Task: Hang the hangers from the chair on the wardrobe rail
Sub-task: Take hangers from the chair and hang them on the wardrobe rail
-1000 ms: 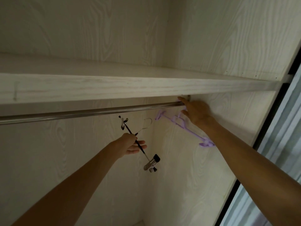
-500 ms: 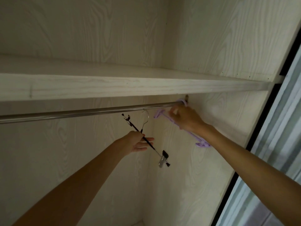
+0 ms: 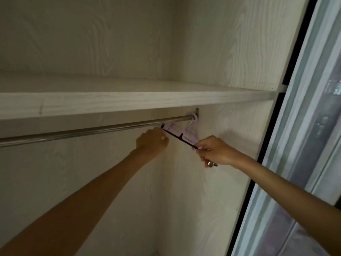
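Note:
The steel wardrobe rail [image 3: 92,130] runs under a pale shelf. A purple plastic hanger [image 3: 191,137] hangs by its hook at the rail's far right end, against the side wall. In front of it a black clip hanger [image 3: 178,137] slants down to the right, and its wire hook reaches up to the rail beside the purple hook. My left hand [image 3: 151,141] is curled at the black bar's left end and seems to hold it. My right hand [image 3: 216,151] pinches the bar's right end, and a metal clip [image 3: 212,164] shows below its fingers.
The wooden shelf [image 3: 129,102] sits just above the rail, leaving a narrow gap. The wardrobe side wall [image 3: 230,137] is right behind the hangers. A sliding door frame [image 3: 287,145] stands at the right. The rest of the rail to the left is bare.
My right hand let go of the purple hanger, which now hangs on the rail, and took the black hanger's right end. My left hand carried the black hanger up and right to the rail.

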